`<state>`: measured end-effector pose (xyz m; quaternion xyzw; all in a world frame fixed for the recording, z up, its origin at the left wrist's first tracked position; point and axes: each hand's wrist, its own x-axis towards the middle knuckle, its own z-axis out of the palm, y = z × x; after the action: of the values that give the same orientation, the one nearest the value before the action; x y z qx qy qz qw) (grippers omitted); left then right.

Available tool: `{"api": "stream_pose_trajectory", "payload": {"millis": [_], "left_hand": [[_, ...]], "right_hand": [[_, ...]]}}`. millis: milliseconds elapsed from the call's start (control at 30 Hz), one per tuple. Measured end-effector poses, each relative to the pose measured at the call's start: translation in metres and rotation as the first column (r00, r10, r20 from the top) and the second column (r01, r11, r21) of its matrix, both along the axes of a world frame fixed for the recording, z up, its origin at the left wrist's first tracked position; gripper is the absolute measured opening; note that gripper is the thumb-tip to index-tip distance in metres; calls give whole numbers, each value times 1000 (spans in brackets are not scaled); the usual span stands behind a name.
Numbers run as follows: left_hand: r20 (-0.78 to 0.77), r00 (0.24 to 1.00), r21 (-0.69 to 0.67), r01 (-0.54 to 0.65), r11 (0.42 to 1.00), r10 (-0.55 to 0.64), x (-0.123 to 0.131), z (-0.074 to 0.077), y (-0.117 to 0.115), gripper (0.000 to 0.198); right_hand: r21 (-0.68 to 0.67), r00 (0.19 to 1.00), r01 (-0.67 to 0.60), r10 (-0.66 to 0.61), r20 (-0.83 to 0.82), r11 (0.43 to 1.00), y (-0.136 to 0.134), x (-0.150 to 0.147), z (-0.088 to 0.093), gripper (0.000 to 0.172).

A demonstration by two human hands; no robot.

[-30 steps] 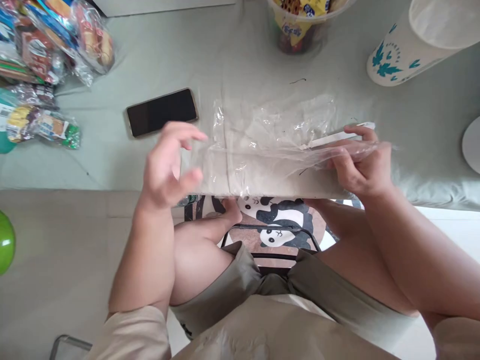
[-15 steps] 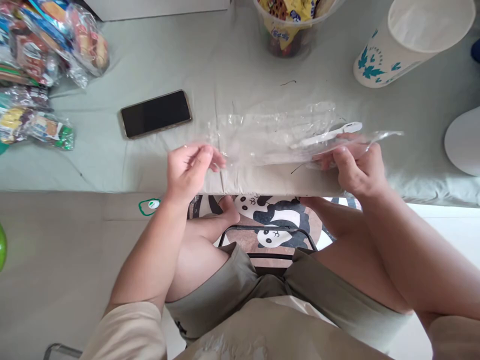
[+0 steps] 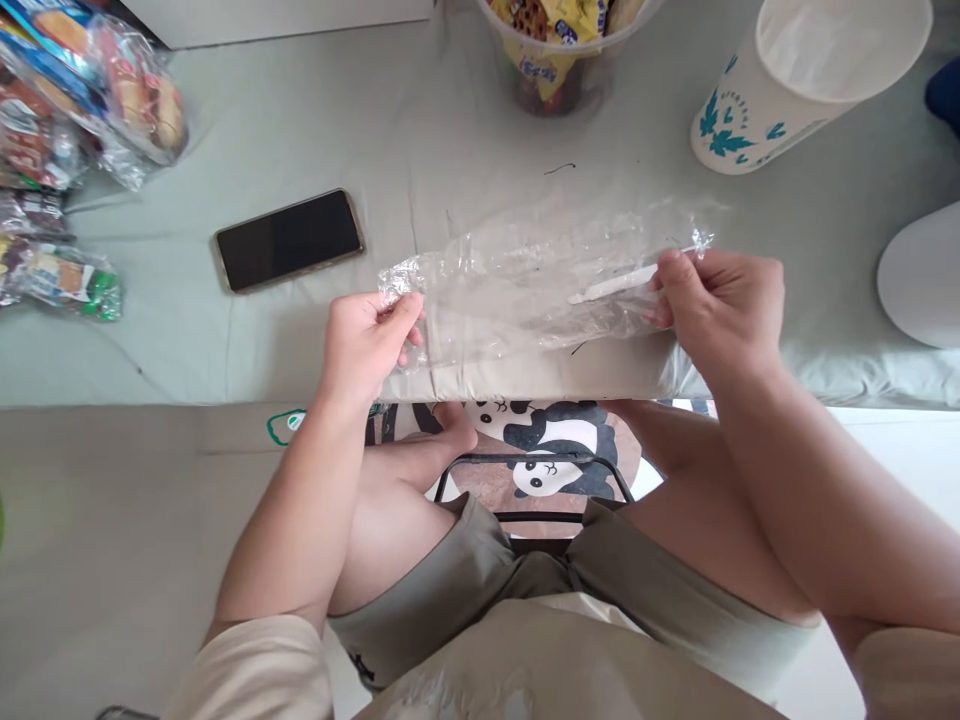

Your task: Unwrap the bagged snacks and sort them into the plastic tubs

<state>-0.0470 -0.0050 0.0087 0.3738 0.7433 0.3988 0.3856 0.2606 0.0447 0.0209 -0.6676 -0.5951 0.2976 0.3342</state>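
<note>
A clear, crinkled plastic bag (image 3: 495, 290) is spread between my two hands just above the pale table cover. My left hand (image 3: 367, 340) pinches its left end between thumb and fingers. At the opposite end my right hand (image 3: 724, 300) is closed on the plastic, thumb on top. A slim white plastic strip (image 3: 615, 285), like a bag clip, runs leftward from the right fingers. Its right end is covered by that hand. Whether the strip is inside the bag or behind it, I cannot tell.
A black phone (image 3: 289, 240) lies left of the bag. Packaged snacks (image 3: 135, 95) are heaped at the far left. A clear tub (image 3: 570, 50) of wrapped snacks, a white paper cup (image 3: 750, 120) with teal leaves and a white rounded object (image 3: 922, 280) stand beyond and right.
My left hand has taken hold of the bag's left end. My right hand has turned over, now covering the white strip's end. The bag is stretched flatter, and the view has shifted slightly.
</note>
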Motion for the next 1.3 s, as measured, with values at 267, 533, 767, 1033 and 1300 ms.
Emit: {"api": "stream_pose_trajectory", "payload": {"millis": [267, 533, 767, 1033, 1300], "left_hand": [[-137, 985, -74, 91, 993, -100, -4, 0, -4, 30], [-228, 960, -133, 133, 982, -161, -9, 0, -10, 25], [-459, 816, -313, 222, 924, -352, -15, 16, -12, 32], [-836, 546, 388, 656, 647, -52, 9, 34, -35, 28], [-796, 292, -10, 869, 494, -530, 5, 1, -26, 11]], "right_hand": [[-7, 985, 41, -39, 171, 999, 10, 0, -6, 27], [-94, 958, 93, -63, 280, 991, 21, -2, -8, 12], [-89, 909, 44, -3, 416, 995, 22, -1, -3, 16], [582, 898, -389, 153, 413, 714, 5, 26, 0, 4], [266, 668, -712, 511, 541, 650, -7, 52, -20, 33]]}}
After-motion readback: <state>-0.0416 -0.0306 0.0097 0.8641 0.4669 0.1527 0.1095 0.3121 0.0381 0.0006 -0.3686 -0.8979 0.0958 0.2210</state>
